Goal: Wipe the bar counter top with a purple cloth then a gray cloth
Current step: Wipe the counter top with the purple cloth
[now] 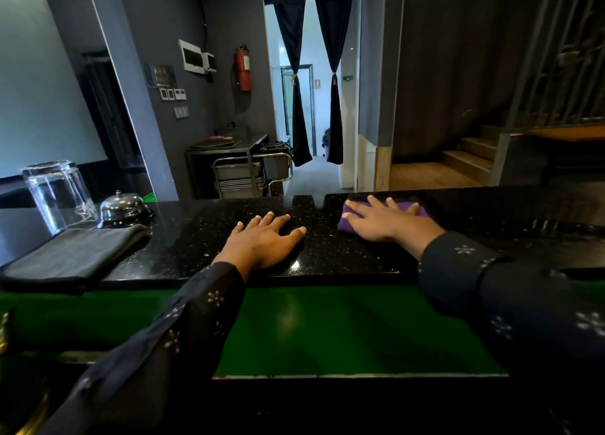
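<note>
Purple cloth under my flat, spread right hand; left hand spread beside it. Gray cloth still folded, unused.

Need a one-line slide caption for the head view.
Right hand presses purple cloth on black counter; left hand rests flat.

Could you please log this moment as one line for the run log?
stage: purple pass | right hand: flat on purple cloth | left hand: flat on counter | gray cloth: folded, untouched
</note>
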A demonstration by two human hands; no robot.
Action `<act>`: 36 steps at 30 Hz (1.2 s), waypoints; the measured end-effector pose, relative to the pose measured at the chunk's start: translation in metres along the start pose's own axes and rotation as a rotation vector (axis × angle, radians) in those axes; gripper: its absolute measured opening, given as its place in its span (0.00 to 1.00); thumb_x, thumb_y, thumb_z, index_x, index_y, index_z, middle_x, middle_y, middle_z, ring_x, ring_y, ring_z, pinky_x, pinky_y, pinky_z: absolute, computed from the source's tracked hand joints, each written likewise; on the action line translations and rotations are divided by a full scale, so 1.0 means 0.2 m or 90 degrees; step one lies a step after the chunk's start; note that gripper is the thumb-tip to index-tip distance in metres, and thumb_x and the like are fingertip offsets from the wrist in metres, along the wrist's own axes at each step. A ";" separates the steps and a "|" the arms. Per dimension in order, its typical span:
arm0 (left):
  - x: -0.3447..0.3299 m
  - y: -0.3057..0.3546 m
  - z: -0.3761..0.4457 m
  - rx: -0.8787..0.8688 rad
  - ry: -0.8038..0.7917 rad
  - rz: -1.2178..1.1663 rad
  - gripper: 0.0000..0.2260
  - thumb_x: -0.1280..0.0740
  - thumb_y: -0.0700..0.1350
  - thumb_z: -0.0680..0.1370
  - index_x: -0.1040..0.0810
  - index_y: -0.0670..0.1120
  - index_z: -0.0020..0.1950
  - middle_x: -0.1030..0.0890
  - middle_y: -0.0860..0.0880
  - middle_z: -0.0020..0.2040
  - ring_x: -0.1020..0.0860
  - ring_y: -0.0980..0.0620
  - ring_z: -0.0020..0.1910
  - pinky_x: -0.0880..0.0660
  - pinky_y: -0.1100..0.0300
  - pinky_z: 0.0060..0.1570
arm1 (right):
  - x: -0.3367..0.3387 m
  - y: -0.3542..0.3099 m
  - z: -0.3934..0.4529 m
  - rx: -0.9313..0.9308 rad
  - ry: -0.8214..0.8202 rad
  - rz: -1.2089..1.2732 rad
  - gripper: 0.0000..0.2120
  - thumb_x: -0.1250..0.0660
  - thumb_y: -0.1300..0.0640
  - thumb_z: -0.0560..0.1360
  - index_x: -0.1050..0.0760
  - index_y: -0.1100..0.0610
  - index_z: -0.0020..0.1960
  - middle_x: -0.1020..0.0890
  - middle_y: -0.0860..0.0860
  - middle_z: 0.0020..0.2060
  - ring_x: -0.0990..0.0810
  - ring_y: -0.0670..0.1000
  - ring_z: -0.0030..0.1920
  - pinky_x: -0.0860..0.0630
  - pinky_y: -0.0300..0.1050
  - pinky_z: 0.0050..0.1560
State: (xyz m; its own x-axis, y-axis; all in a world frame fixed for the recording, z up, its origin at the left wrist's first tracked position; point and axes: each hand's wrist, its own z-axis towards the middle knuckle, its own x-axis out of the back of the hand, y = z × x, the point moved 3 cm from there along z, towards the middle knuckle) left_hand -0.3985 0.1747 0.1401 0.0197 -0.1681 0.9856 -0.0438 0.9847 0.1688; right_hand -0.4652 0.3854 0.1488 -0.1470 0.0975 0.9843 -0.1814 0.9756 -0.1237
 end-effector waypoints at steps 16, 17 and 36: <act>0.01 -0.01 -0.01 -0.026 -0.005 -0.034 0.29 0.54 0.65 0.78 0.49 0.55 0.77 0.51 0.48 0.79 0.53 0.46 0.77 0.59 0.45 0.73 | -0.06 -0.23 -0.23 -0.010 0.021 -0.010 0.27 0.58 0.33 0.78 0.57 0.34 0.76 0.57 0.48 0.79 0.58 0.60 0.77 0.62 0.75 0.68; 0.01 -0.01 -0.01 -0.028 -0.007 -0.038 0.29 0.54 0.64 0.79 0.49 0.55 0.77 0.51 0.48 0.79 0.54 0.46 0.77 0.59 0.45 0.73 | -0.08 -0.29 -0.28 0.017 0.021 -0.012 0.27 0.57 0.33 0.78 0.57 0.34 0.76 0.57 0.48 0.79 0.59 0.60 0.77 0.62 0.75 0.68; 0.19 -0.78 -0.25 0.077 0.065 -0.020 0.25 0.50 0.55 0.81 0.38 0.42 0.74 0.36 0.38 0.74 0.39 0.40 0.73 0.46 0.47 0.73 | -0.17 -0.72 -0.45 0.118 -0.003 -0.017 0.28 0.58 0.32 0.77 0.60 0.33 0.75 0.59 0.47 0.78 0.60 0.58 0.77 0.63 0.73 0.69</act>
State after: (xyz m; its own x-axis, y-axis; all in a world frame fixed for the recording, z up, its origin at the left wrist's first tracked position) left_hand -0.3413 0.0164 0.1502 0.1246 -0.1865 0.9745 -0.1616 0.9652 0.2054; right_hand -0.3462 0.2595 0.1444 -0.1446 0.0704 0.9870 -0.3620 0.9246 -0.1190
